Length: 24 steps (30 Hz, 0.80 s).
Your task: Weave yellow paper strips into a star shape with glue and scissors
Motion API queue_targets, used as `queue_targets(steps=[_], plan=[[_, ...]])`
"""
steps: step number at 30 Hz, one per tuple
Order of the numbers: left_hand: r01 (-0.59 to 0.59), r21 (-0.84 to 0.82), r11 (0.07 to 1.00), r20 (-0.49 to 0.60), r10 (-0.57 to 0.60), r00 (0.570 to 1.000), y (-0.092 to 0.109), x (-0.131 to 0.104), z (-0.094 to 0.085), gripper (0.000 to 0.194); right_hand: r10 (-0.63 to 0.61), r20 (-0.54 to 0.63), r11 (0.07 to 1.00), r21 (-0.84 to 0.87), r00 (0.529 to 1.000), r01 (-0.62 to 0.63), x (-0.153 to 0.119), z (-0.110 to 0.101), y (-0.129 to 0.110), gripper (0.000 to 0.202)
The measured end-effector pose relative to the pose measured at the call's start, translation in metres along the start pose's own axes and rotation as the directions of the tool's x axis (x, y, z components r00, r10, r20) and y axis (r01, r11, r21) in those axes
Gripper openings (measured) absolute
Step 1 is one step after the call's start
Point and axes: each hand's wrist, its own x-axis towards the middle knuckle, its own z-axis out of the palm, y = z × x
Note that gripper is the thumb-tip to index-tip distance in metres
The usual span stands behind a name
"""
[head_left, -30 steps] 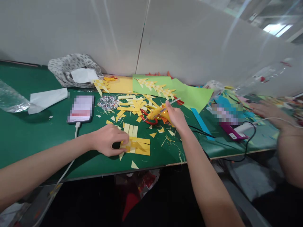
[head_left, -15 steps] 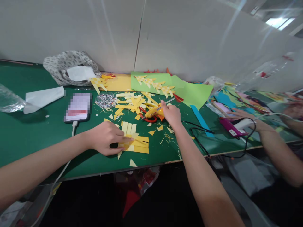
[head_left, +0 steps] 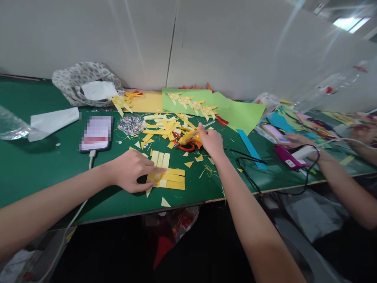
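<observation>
- Woven paper piece (head_left: 172, 181) sits flat on the green table (head_left: 118, 200), near its front edge; call it the centre of the dial. Pale yellow strips stick out toward 12, deeper yellow ones toward 3.
- Left hand (head_left: 132, 169), at 9 o'clock, rests on the piece's left part: thumb and index finger moderately wide apart, each tip touching the paper. The other fingers look curled under, and I cannot tell exactly how they lie.
- Right hand (head_left: 212, 142), at 1 o'clock, has its fingers closed round a yellow glue gun (head_left: 188, 137), nozzle tilted down toward 8. A translucent glue stick (head_left: 210, 123) pokes out the back.
- Red-handled scissors (head_left: 188, 148) lie just under the gun, partly hidden.
- Cut yellow scraps (head_left: 160, 126) lie strewn at 12 o'clock, with a packet of speckled bits (head_left: 131, 125) at 11.
- Green sheets (head_left: 249, 112) spread beyond, between 12 and 2, with yellow checked paper shapes (head_left: 191, 105) on the nearer-left one.
- Phone (head_left: 96, 134), at 10 o'clock, is plugged into a white cable (head_left: 91, 159); a patterned cloth bag (head_left: 69, 84) slumps farther out at 11.
- Blue strip (head_left: 251, 150) lies at 2 o'clock; past it, toward 3, are a magenta power block (head_left: 284, 156) and another person's hand (head_left: 300, 140).
</observation>
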Motion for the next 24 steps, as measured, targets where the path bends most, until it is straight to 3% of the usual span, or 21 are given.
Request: queue_targets(steps=[2,5,6,7,8,10,11,13,16,19,21,24], plan=[[0.0,-0.005,1.0,-0.014,0.0,1.0,0.0,0.0,0.0,0.036,-0.049,-0.046,0.997,-0.054,0.998,0.047,-0.006,-0.006,-0.003,0.058],[-0.007,-0.012,1.0,-0.022,0.007,1.0,0.0,0.0,0.0,0.037,-0.184,-0.209,0.978,-0.137,0.961,0.157,-0.023,-0.022,-0.009,0.043],[-0.009,-0.013,1.0,-0.021,0.009,1.0,0.0,0.0,-0.001,0.037,-0.226,-0.204,0.971,-0.129,0.953,0.203,-0.03,-0.027,-0.012,0.04],[-0.011,-0.013,1.0,-0.019,0.01,1.0,0.0,0.0,-0.001,0.037,-0.257,-0.134,0.965,-0.094,0.957,0.246,-0.038,-0.032,-0.015,0.04],[-0.013,-0.011,1.0,-0.015,0.012,1.0,0.001,0.001,-0.001,0.037,-0.3,0.005,0.954,-0.025,0.954,0.3,-0.046,-0.035,-0.018,0.042],[-0.015,-0.001,1.0,-0.004,0.015,1.0,0.001,0.001,-0.002,0.037,-0.404,0.312,0.915,0.118,0.86,0.387,-0.058,-0.037,-0.024,0.044],[-0.015,0.005,1.0,0.004,0.015,1.0,0.001,0.001,-0.002,0.038,-0.435,0.391,0.899,0.137,0.811,0.416,-0.063,-0.035,-0.027,0.044],[-0.01,0.016,1.0,0.019,0.01,1.0,0.001,0.002,-0.003,0.038,-0.462,0.492,0.879,0.14,0.738,0.456,-0.069,-0.029,-0.032,0.046],[0.005,0.025,1.0,0.041,-0.006,0.999,0.001,0.002,-0.002,0.038,-0.465,0.561,0.868,0.137,0.685,0.477,-0.07,-0.021,-0.036,0.045],[0.013,0.032,0.999,0.049,-0.015,0.999,0.002,0.002,-0.003,0.038,-0.508,0.552,0.851,0.205,0.661,0.483,-0.07,-0.02,-0.035,0.03],[0.019,0.036,0.999,0.032,-0.02,0.999,0.002,0.001,-0.004,0.037,-0.583,0.483,0.81,0.288,0.653,0.511,-0.071,-0.024,-0.035,0.018],[0.018,0.04,0.999,0.002,-0.018,1.0,0.002,0.001,-0.003,0.037,-0.663,0.359,0.747,0.369,0.657,0.553,-0.075,-0.03,-0.035,0.015]])
